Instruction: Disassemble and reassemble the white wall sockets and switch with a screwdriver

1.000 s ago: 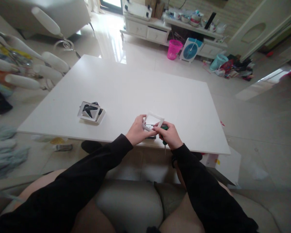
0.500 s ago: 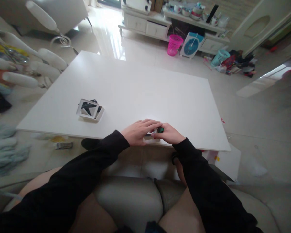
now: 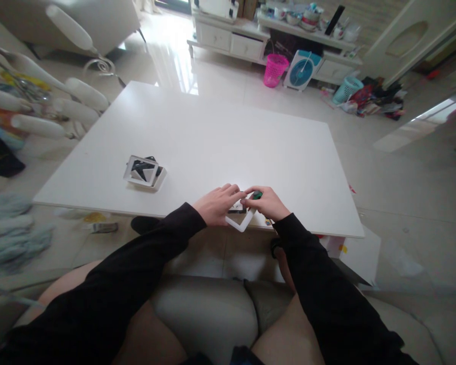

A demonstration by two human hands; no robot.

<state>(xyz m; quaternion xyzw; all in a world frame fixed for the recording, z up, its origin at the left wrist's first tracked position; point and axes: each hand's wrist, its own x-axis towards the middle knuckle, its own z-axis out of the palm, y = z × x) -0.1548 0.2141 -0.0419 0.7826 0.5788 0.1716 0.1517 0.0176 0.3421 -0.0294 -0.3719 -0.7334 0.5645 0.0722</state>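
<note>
At the near edge of the table [image 3: 213, 132]: both hands meet, right of the edge's middle.
Left fingers: bent and closed on one side of a white frame [image 3: 243, 226]; the left hand [image 3: 217, 205] hides its own thumb.
Right fingers: wrapped around a green handle [image 3: 257, 194], thumb and forefinger close to the frame's other side; the right hand [image 3: 268, 204] covers most of the handle.
Frame: tilted, one corner jutting past the near edge towards the person.
Insert: pale with a dark border [image 3: 235, 207], between the hands; whether it is joined to the frame, I cannot tell.
Box: white [image 3: 160, 179], towards the near left corner, with black parts [image 3: 140, 166] and a second frame [image 3: 155, 175] lying askew on top.
Beyond the far edge: a pink basket [image 3: 275, 72] beside a blue fan [image 3: 301, 72], before a white cabinet [image 3: 228, 41].
</note>
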